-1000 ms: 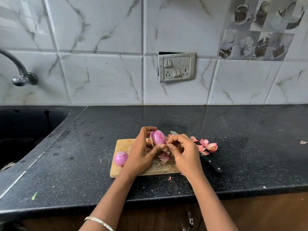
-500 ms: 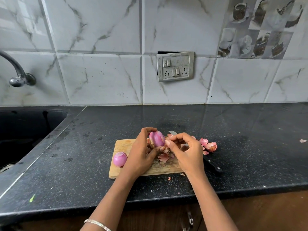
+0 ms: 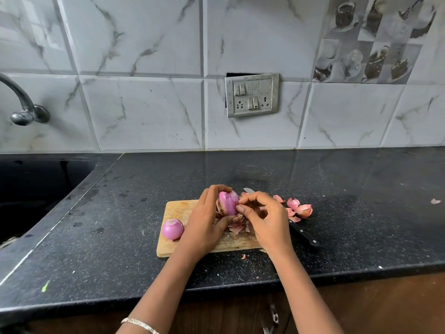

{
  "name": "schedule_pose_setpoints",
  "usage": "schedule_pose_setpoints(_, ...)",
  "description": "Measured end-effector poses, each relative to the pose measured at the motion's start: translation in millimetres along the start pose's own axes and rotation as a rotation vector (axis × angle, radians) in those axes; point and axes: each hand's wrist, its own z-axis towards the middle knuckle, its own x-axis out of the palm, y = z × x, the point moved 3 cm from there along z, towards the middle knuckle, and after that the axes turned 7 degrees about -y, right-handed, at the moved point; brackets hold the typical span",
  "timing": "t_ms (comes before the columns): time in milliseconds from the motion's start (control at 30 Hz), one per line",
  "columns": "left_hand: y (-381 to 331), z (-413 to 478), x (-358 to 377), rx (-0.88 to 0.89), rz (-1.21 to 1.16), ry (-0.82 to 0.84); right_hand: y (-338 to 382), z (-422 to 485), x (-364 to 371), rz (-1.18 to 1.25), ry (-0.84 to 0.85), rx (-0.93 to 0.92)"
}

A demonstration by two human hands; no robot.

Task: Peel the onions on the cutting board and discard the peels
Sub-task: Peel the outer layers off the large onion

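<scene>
Black stone counter [image 3: 240,169] carries a wooden board [image 3: 177,209] near its front edge. Above the board, the left hand [image 3: 204,225] curls round a half-peeled onion [image 3: 227,203], and the right hand [image 3: 267,220] pinches at the skin on its side. A knife [image 3: 304,235] lies just right of the board. A peeled onion [image 3: 172,229] sits on the board's left end. Peels [image 3: 301,209] lie on the counter beside the knife, more under the hands.
</scene>
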Motion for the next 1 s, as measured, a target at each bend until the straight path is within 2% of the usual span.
schedule_pose_setpoints(400, -6.8, -2.2, -2.1, 0.062, 0.082, -0.029, 2.3, -0.1, 1.4, -0.069, 0.016, -0.066)
schedule_pose_setpoints(800, -7.9, -1.2, -2.9, 0.046, 0.062, -0.028, 1.9, 0.6, 1.7, -0.067, -0.018, -0.068)
schedule_pose_setpoints(1000, -4.6, -1.7, -2.6, 0.048, 0.048, -0.014, 2.0, 1.0, 2.6, -0.092, 0.057, -0.073)
